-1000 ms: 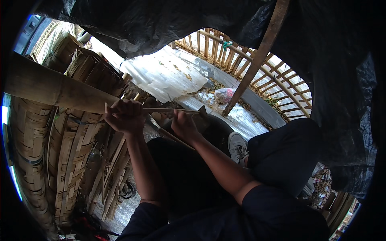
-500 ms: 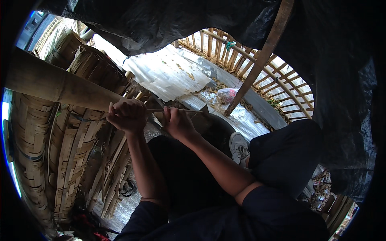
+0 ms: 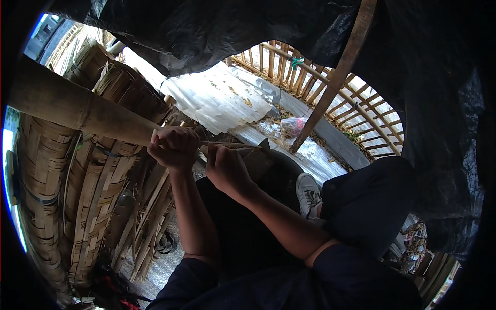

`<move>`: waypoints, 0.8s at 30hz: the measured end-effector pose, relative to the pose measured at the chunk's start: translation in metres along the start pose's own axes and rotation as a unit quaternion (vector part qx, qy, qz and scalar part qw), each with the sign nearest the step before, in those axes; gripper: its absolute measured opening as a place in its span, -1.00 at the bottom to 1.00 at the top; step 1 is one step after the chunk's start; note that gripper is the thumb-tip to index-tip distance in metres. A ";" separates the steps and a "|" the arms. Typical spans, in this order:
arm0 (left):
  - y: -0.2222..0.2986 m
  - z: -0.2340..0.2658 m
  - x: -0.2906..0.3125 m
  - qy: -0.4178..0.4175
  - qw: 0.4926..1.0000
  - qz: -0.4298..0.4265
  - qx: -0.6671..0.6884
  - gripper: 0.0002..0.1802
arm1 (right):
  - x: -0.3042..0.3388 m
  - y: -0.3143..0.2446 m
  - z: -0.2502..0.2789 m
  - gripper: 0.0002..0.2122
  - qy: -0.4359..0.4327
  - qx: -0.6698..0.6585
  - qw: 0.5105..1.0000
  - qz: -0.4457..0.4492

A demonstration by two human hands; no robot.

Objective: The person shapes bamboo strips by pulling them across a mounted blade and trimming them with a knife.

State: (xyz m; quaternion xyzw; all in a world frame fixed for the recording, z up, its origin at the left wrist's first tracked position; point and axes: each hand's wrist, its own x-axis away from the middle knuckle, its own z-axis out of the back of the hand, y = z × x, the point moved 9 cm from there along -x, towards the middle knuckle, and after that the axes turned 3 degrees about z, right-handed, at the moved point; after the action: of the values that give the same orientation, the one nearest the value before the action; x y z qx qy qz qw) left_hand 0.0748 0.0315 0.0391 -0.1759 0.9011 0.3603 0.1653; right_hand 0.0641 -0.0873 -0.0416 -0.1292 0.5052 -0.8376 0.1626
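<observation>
My left hand [image 3: 174, 148] is closed in a fist beside the near end of a thick bamboo pole [image 3: 103, 114]. A thin, light-brown stick [image 3: 235, 145] runs from that fist past my right hand [image 3: 227, 168]. My right fingers are pinched on it, a little to the right of the left fist. Near the stick's far end is a small dark pointed piece [image 3: 265, 144], whose kind I cannot make out. Below it lies a dark rounded thing [image 3: 281, 163], partly hidden by my hands and leg.
Rolled woven bamboo mats [image 3: 44, 206] and loose bamboo strips [image 3: 147, 232] stand at the left. Black plastic sheeting [image 3: 217, 31] hangs overhead. A wooden post [image 3: 336, 77] slants down before a bamboo fence [image 3: 356, 106]. Metal sheets [image 3: 212, 98] and a plastic bag [image 3: 293, 125] lie beyond.
My left fist has shifted slightly right. My right hand has turned and lies a little lower and to the right, still at the stick.
</observation>
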 end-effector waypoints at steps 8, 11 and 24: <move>0.007 0.024 0.005 0.023 0.999 -0.028 -0.018 -0.44 | -0.024 0.114 -0.003 -0.59 -0.015 0.059 0.995 -0.078; 0.006 0.014 0.005 0.003 0.999 -0.026 -0.019 -0.44 | -0.011 0.025 -0.004 -0.56 -0.035 0.025 0.998 -0.035; 0.013 0.024 0.005 0.007 0.999 -0.029 -0.016 -0.42 | -0.008 0.009 -0.008 -0.51 -0.003 0.016 0.999 0.042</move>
State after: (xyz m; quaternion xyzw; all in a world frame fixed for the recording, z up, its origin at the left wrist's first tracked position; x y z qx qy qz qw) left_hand 0.0691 0.0564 0.0283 -0.2074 0.8908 0.3683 0.1669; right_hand 0.0696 -0.0813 -0.0537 -0.1075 0.4967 -0.8374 0.2011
